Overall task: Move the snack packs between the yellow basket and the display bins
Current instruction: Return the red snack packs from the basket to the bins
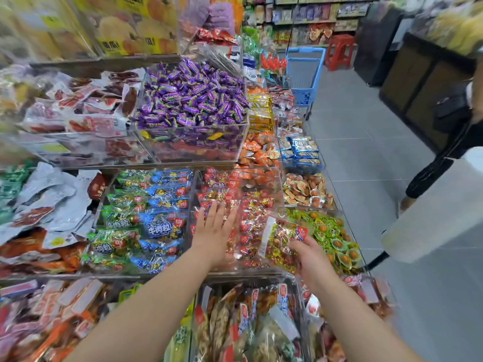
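Note:
My right hand (309, 259) grips a clear snack pack (281, 240) of gold and red wrapped pieces with a red label, held tilted over the right edge of a clear display bin (235, 269). That bin holds several similar red and gold packs (248, 205). My left hand (214, 231) is flat and open, fingers spread, resting over the packs in the same bin. A yellow basket rim (130, 291) shows only in a small part low between my forearms.
Clear bins surround this one: blue and green packs (146, 218) to the left, green-wrapped snacks (332, 239) to the right, purple candies (193, 97) above. A lower tier of packs (248, 322) lies under my arms. A person's legs (441, 158) and a blue cart (304, 74) stand in the aisle.

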Motion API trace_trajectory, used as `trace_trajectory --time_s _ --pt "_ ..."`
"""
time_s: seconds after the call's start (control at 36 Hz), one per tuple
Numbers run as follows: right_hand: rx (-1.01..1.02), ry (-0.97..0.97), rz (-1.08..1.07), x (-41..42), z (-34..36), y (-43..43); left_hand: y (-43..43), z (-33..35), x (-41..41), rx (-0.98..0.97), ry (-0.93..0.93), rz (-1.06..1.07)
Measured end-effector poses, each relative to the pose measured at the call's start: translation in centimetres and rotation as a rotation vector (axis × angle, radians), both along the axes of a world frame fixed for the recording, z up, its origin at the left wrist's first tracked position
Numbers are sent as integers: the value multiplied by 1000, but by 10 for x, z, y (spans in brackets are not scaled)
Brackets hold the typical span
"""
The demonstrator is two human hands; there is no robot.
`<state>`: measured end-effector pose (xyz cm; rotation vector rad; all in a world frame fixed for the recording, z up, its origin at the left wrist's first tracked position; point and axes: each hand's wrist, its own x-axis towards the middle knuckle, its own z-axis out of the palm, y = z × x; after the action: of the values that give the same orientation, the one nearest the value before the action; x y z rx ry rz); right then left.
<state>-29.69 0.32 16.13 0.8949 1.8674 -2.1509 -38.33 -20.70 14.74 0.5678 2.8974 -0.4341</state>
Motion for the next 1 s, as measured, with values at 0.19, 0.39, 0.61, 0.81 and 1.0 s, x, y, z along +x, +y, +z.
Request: trace_trajectory --time_s 0.19,0.39,0.61,0.81,1.0 --pt "-65 -5 -63 3 2 10 -13 2 -10 26 22 -4" --pt "-108 5 -58 4 4 12 -10 5 -12 109 -141 -24" --pt "-6 -41 60 -15 18 4 0 36 1 723 -262 -58" --pt "430 -8 355 -31 41 3 6 30 -16 497 -320 21" --pt "1008 51 525 -60 62 6 7 10 -7 266 -186 -88"
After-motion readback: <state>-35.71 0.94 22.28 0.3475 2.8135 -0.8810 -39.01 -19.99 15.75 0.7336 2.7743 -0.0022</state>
